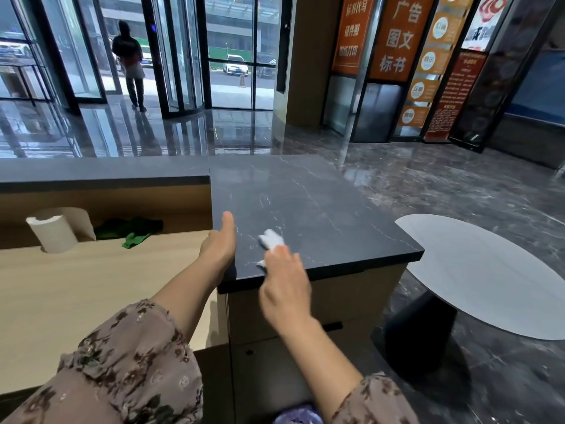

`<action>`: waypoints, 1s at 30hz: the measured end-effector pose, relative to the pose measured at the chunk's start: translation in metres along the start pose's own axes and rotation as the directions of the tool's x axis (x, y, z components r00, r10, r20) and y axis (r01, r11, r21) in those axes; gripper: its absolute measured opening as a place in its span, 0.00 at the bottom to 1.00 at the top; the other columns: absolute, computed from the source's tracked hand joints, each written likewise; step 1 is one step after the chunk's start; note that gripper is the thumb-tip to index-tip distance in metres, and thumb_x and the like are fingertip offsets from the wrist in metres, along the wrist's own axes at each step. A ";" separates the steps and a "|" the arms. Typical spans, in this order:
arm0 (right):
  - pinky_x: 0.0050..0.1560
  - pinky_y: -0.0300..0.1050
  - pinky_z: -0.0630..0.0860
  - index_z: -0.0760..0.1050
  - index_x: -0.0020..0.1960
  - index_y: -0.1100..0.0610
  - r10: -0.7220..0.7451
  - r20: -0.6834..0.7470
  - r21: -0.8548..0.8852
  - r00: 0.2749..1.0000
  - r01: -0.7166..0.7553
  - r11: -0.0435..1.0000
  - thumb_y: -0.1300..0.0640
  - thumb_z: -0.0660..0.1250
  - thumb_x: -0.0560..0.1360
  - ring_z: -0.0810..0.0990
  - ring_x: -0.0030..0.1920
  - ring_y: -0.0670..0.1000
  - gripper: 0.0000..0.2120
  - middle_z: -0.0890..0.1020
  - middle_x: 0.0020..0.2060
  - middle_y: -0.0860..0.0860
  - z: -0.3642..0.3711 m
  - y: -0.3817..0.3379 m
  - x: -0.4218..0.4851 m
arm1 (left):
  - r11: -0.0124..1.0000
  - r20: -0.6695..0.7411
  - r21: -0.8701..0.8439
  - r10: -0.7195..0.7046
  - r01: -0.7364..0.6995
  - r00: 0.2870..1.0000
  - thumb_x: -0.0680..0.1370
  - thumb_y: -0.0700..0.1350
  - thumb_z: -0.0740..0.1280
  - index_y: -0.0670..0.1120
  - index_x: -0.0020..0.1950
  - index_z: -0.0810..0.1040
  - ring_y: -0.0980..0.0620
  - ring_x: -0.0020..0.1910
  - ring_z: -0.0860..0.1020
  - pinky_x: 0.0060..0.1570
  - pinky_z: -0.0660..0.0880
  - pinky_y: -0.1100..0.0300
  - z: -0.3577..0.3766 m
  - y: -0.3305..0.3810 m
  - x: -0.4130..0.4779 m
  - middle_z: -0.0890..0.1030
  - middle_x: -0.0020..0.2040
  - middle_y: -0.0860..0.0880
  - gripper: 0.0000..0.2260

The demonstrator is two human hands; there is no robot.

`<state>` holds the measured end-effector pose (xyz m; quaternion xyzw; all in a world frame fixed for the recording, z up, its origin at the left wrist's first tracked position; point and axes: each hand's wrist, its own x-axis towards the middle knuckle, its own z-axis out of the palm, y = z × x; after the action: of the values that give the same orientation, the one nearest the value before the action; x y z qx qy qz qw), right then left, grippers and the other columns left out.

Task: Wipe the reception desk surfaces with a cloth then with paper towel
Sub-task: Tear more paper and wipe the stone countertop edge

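Paper-towel stage, judged: right hand [286, 286] pinches a paper towel [272, 239] on the desk top [305, 194] (left hand [217, 244] braces its edge, fingers hidden); next move likely sweeps farther across

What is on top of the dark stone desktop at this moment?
On the stone desktop: a crumpled white paper towel held by the right hand, and the left hand resting at the left edge. The surface beneath towel and hands is covered.

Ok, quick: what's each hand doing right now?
Left hand: rests on the dark desk top at its edge, thumb straight, fingers hidden; cannot tell.
Right hand: holds a white paper towel.
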<state>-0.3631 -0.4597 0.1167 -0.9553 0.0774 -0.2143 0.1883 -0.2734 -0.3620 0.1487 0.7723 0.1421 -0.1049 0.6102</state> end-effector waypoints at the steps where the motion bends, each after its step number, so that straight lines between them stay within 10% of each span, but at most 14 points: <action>1: 0.65 0.48 0.64 0.73 0.57 0.56 -0.071 0.031 0.031 0.997 0.070 0.997 0.66 0.56 0.76 0.71 0.57 0.56 0.13 0.72 0.59 0.53 0.007 -0.014 -0.003 | 1.000 0.012 -0.001 0.005 -0.005 1.000 0.66 0.75 0.46 0.44 0.68 0.72 0.39 0.57 0.77 0.61 0.72 0.46 -0.001 0.000 -0.002 0.76 0.63 0.41 0.45; 5: 0.71 0.49 0.63 0.71 0.63 0.58 -0.229 0.178 0.064 0.957 0.221 0.973 0.66 0.56 0.75 0.68 0.65 0.56 0.18 0.70 0.61 0.54 0.012 -0.030 -0.002 | 0.998 0.048 -0.052 -0.020 0.022 0.999 0.68 0.74 0.47 0.44 0.60 0.77 0.42 0.47 0.80 0.53 0.77 0.49 -0.002 -0.001 -0.003 0.81 0.53 0.41 0.41; 11: 0.75 0.43 0.47 0.69 0.69 0.58 -0.415 0.310 0.108 0.855 0.402 0.909 0.66 0.48 0.68 0.61 0.74 0.52 0.31 0.68 0.72 0.53 -0.033 0.036 0.007 | 1.000 -0.112 0.002 -0.009 0.009 0.994 0.75 0.70 0.47 0.42 0.68 0.72 0.38 0.62 0.74 0.64 0.69 0.49 0.011 0.002 -0.009 0.74 0.66 0.40 0.38; 19: 0.72 0.39 0.47 0.68 0.72 0.57 -0.105 0.196 -0.013 0.975 0.110 0.994 0.63 0.43 0.62 0.63 0.74 0.55 0.39 0.68 0.71 0.56 -0.088 0.192 0.026 | 0.976 -0.262 0.216 0.058 0.000 0.963 0.78 0.67 0.44 0.39 0.73 0.64 0.36 0.68 0.68 0.66 0.65 0.45 0.027 -0.001 -0.012 0.67 0.72 0.37 0.38; 24: 0.57 0.52 0.70 0.75 0.64 0.59 0.105 0.084 -0.146 0.991 -0.092 0.985 0.71 0.56 0.71 0.73 0.61 0.64 0.25 0.76 0.61 0.61 -0.115 0.241 0.040 | 0.976 -0.291 0.218 0.049 0.016 0.955 0.79 0.66 0.43 0.39 0.73 0.65 0.37 0.67 0.69 0.64 0.65 0.46 0.029 0.000 -0.018 0.68 0.70 0.37 0.37; 30: 0.52 0.50 0.67 0.72 0.56 0.62 0.219 0.085 -0.242 0.972 -0.193 0.951 0.67 0.55 0.75 0.71 0.57 0.60 0.13 0.73 0.57 0.58 -0.095 0.189 0.047 | 0.989 -0.320 0.139 0.007 0.039 0.947 0.78 0.67 0.44 0.42 0.68 0.68 0.43 0.53 0.73 0.51 0.70 0.49 0.035 -0.003 -0.032 0.73 0.60 0.41 0.34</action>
<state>-0.3748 -0.6747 0.1399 -0.9678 0.1908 -0.1295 0.1007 -0.3037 -0.3980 0.1485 0.8199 0.2375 0.0068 0.5210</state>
